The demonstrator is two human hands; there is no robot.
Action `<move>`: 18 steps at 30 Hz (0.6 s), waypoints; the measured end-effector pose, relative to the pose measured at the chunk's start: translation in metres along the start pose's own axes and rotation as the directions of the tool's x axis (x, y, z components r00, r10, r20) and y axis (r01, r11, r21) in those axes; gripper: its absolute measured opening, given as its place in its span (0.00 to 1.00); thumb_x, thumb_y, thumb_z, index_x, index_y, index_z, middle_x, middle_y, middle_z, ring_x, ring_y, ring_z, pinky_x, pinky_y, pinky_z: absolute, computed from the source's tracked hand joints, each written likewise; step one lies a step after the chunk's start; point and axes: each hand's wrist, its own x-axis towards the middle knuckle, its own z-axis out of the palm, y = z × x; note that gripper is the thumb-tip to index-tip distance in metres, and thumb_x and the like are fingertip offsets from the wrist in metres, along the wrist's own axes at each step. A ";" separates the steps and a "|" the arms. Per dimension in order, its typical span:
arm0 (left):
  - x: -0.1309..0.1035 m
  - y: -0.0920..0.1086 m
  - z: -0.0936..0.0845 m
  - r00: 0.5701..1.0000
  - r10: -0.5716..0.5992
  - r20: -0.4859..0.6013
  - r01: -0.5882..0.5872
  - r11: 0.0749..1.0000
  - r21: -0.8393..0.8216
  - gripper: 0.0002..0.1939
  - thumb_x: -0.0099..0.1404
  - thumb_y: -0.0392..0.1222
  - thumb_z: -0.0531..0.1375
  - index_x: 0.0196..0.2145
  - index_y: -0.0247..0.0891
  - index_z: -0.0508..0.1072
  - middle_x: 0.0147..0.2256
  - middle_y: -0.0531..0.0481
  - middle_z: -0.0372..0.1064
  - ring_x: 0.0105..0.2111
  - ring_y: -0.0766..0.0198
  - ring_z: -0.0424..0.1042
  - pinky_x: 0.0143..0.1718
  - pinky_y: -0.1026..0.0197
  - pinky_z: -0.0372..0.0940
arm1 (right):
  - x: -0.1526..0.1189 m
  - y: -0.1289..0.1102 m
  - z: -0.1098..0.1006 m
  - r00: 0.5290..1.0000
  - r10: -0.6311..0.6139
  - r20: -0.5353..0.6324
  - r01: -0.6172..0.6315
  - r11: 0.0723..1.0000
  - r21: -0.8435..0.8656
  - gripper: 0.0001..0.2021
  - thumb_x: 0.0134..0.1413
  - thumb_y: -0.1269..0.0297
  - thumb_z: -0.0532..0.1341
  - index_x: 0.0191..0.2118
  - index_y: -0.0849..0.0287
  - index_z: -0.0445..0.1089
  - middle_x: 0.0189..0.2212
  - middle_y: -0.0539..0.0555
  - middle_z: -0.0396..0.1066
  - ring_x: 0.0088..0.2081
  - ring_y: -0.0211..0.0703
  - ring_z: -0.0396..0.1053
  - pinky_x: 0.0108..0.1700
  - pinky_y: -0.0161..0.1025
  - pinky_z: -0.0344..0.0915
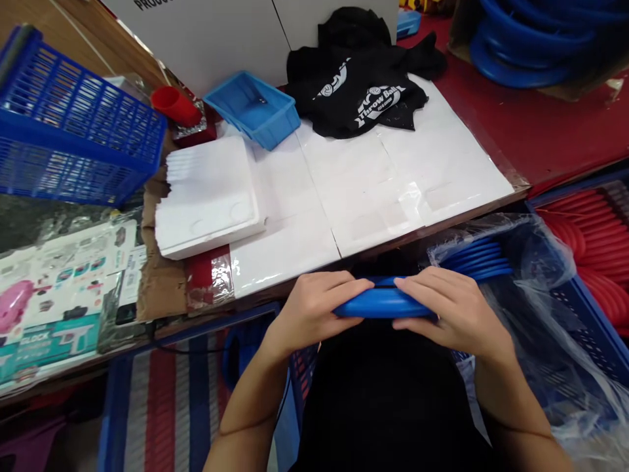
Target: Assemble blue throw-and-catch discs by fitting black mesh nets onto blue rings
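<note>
A blue plastic ring (386, 303) is held level, edge-on to me, in front of my body and below the table's front edge. My left hand (324, 305) pinches its left side, thumb on top and fingers underneath. On its right side my right hand (445, 305) grips it the same way. A dark line or strip shows along the ring's upper side between my thumbs. Behind it on the table lie crumpled black cloth pieces (363, 78) with white "Throw Ball" print. More blue rings (479, 259) are stacked in a plastic-lined crate just right of my right hand.
On the white-covered table (344, 190) stand a white foam block (211, 190) and a light-blue bin (255, 108). A red cup (175, 105) and a blue basket (78, 124) are at the left. Red rings (590, 242) fill a crate at the right; large blue rings (535, 46) sit behind.
</note>
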 end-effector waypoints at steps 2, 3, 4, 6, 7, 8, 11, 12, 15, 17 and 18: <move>-0.016 -0.014 0.000 0.992 -0.002 -0.125 -0.008 0.997 -0.082 0.20 0.71 0.48 0.70 0.58 0.40 0.79 0.43 0.43 0.81 0.39 0.56 0.81 0.41 0.58 0.74 | -0.013 0.007 -0.006 0.998 0.042 -0.044 -0.037 0.994 0.103 0.29 0.65 0.55 0.72 0.66 0.58 0.69 0.50 0.61 0.81 0.49 0.55 0.79 0.52 0.49 0.76; -0.025 -0.021 -0.002 0.984 -0.027 -0.176 0.004 0.992 -0.128 0.21 0.71 0.50 0.70 0.57 0.40 0.80 0.43 0.43 0.81 0.40 0.56 0.81 0.42 0.58 0.75 | -0.020 0.011 -0.008 0.996 0.059 -0.068 -0.049 0.989 0.139 0.27 0.66 0.55 0.71 0.66 0.58 0.69 0.49 0.61 0.81 0.49 0.54 0.79 0.52 0.49 0.76; -0.033 -0.027 -0.003 0.979 -0.048 -0.198 0.013 0.985 -0.175 0.21 0.71 0.51 0.70 0.57 0.41 0.80 0.42 0.43 0.81 0.39 0.56 0.81 0.41 0.59 0.75 | -0.027 0.014 -0.009 0.994 0.070 -0.086 -0.056 0.987 0.153 0.26 0.68 0.55 0.70 0.65 0.59 0.70 0.48 0.61 0.81 0.47 0.54 0.80 0.51 0.48 0.75; -0.040 -0.031 -0.007 0.983 -0.111 -0.146 0.074 0.968 -0.239 0.22 0.70 0.52 0.71 0.58 0.41 0.80 0.42 0.43 0.80 0.40 0.55 0.80 0.42 0.57 0.75 | -0.035 0.016 -0.007 0.991 0.062 -0.116 -0.046 0.989 0.138 0.24 0.69 0.55 0.68 0.64 0.60 0.70 0.45 0.61 0.81 0.44 0.53 0.80 0.49 0.48 0.75; -0.039 -0.029 -0.009 0.987 -0.129 -0.099 0.102 0.966 -0.236 0.24 0.70 0.52 0.71 0.59 0.41 0.79 0.43 0.42 0.80 0.42 0.54 0.81 0.44 0.56 0.76 | -0.036 0.015 -0.003 0.992 0.045 -0.121 -0.031 0.992 0.120 0.23 0.69 0.55 0.68 0.63 0.61 0.70 0.45 0.61 0.81 0.43 0.53 0.80 0.47 0.48 0.75; -0.034 -0.024 -0.009 0.990 -0.132 -0.056 0.117 0.971 -0.208 0.27 0.69 0.52 0.72 0.61 0.41 0.78 0.45 0.41 0.80 0.44 0.52 0.81 0.46 0.53 0.76 | -0.034 0.012 0.001 0.993 0.026 -0.114 -0.015 0.995 0.100 0.23 0.69 0.56 0.68 0.63 0.62 0.70 0.45 0.62 0.82 0.42 0.53 0.80 0.46 0.48 0.75; -0.011 0.003 -0.005 0.998 -0.022 0.050 0.024 0.998 -0.050 0.33 0.67 0.52 0.74 0.64 0.37 0.74 0.49 0.38 0.81 0.47 0.49 0.81 0.49 0.49 0.76 | -0.021 0.001 0.013 0.999 -0.034 -0.005 0.034 0.999 0.008 0.20 0.69 0.59 0.67 0.61 0.63 0.71 0.44 0.62 0.82 0.41 0.55 0.79 0.44 0.50 0.74; -0.004 0.013 -0.001 0.995 0.019 0.101 -0.019 1.000 -0.001 0.32 0.68 0.51 0.73 0.65 0.36 0.73 0.50 0.38 0.81 0.45 0.50 0.81 0.47 0.50 0.76 | -0.017 -0.001 0.016 0.998 -0.043 0.040 0.044 0.999 -0.028 0.20 0.69 0.60 0.67 0.60 0.64 0.71 0.44 0.62 0.82 0.41 0.55 0.79 0.44 0.51 0.73; 0.008 0.030 0.010 0.984 0.057 0.170 -0.081 0.987 0.138 0.26 0.74 0.45 0.67 0.64 0.32 0.72 0.50 0.37 0.82 0.42 0.49 0.82 0.40 0.50 0.75 | -0.018 0.002 0.022 0.996 -0.043 0.083 0.047 0.998 -0.052 0.23 0.69 0.59 0.68 0.63 0.63 0.70 0.45 0.62 0.82 0.43 0.55 0.78 0.46 0.52 0.73; 0.006 0.027 0.015 0.984 0.067 0.163 -0.092 0.984 0.150 0.25 0.75 0.43 0.66 0.65 0.33 0.71 0.51 0.38 0.82 0.42 0.49 0.82 0.40 0.50 0.75 | -0.028 0.013 0.023 0.998 -0.012 0.061 0.013 1.000 -0.012 0.30 0.67 0.56 0.70 0.68 0.61 0.67 0.51 0.64 0.80 0.49 0.59 0.78 0.52 0.56 0.73; 0.002 0.023 0.016 0.987 0.066 0.145 -0.084 0.989 0.124 0.26 0.75 0.43 0.66 0.66 0.34 0.71 0.51 0.38 0.82 0.42 0.49 0.82 0.41 0.50 0.76 | -0.035 0.019 0.024 0.998 0.019 0.052 -0.020 1.000 0.018 0.32 0.65 0.56 0.71 0.70 0.59 0.65 0.54 0.65 0.79 0.52 0.60 0.78 0.56 0.57 0.72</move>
